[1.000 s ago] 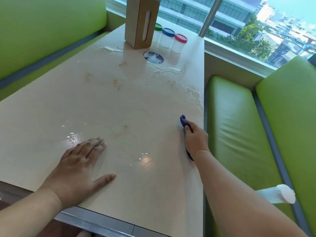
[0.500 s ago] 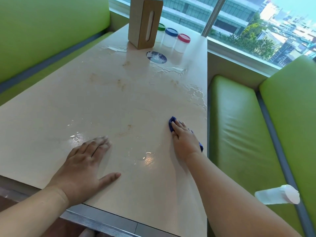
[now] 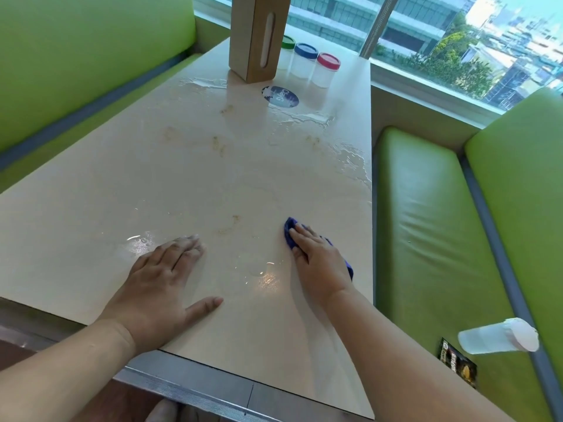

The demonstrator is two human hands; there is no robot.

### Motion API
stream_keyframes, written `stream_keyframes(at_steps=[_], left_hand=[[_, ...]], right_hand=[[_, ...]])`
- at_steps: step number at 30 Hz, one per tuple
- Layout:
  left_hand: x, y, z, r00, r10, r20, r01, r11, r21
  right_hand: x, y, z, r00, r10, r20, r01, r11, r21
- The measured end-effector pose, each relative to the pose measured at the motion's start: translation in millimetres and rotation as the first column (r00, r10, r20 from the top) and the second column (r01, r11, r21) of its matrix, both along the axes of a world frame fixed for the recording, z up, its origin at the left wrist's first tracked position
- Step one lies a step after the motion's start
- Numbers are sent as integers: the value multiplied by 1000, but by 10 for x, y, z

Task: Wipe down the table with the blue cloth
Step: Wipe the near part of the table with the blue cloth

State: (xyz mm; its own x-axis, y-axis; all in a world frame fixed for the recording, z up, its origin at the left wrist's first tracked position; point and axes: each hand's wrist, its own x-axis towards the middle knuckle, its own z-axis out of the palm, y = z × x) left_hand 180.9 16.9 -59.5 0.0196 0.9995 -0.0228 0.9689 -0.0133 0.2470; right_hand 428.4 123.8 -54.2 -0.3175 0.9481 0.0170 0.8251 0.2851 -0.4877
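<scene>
A pale beige table stretches away from me, wet in patches and marked with brown smears near its middle and far end. My right hand presses flat on a blue cloth on the near right part of the table; only the cloth's edges show around the hand. My left hand lies flat on the tabletop near the front edge, fingers spread, holding nothing.
A wooden tissue box and three lidded plastic jars stand at the far end, beside a round dark sticker. Green benches flank the table. A clear bottle and a dark packet lie on the right bench.
My right hand has slid the blue cloth leftward, away from the table's right edge toward the middle. My left hand stays planted.
</scene>
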Motion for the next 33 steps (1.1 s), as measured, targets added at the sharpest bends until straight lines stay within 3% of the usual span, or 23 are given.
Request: stream_keyframes(at_steps=[4, 8, 11, 14, 18, 20, 24, 27, 29, 31, 33], left_hand=[[-9, 3, -26, 1000, 2, -4, -2, 1000, -9], [-10, 1, -33, 1000, 5, -7, -5, 1000, -19], [-5, -5, -20, 1000, 4, -23, -4, 1000, -16], [-1, -2, -18, 1000, 7, -21, -7, 1000, -11], [-3, 1, -30, 1000, 3, -20, -3, 1000, -6], [0, 0, -25, 1000, 3, -23, -3, 1000, -2], [13, -10, -1, 1000, 6, -11, -6, 1000, 1], [8, -7, 1, 1000, 4, -16, -5, 1000, -3], [9, -2, -1, 1000, 4, -9, -4, 1000, -3], [7, 0, 0, 1000, 7, 1, -7, 1000, 0], [4, -1, -2, 1000, 6, 5, -6, 1000, 0]], right_hand=[[146, -310, -42, 991, 132, -34, -132, 991, 20], [244, -227, -22, 997, -26, -75, 28, 999, 21], [78, -106, 53, 955, -162, -248, 150, 986, -68], [-35, -193, 71, 929, -167, -330, 138, 984, -109], [-62, -404, -102, 996, 56, -71, -56, 998, 12], [-106, -336, -111, 999, 48, 11, -48, 999, 8], [-251, -279, -72, 988, 111, 110, -112, 994, 5], [-168, -459, -86, 963, 239, 124, -244, 970, 23], [-42, -478, -89, 967, 224, 121, -233, 970, 64], [-16, -401, -64, 991, 134, 15, -134, 988, 76], [-61, -299, 13, 952, -32, -303, 17, 999, -51]])
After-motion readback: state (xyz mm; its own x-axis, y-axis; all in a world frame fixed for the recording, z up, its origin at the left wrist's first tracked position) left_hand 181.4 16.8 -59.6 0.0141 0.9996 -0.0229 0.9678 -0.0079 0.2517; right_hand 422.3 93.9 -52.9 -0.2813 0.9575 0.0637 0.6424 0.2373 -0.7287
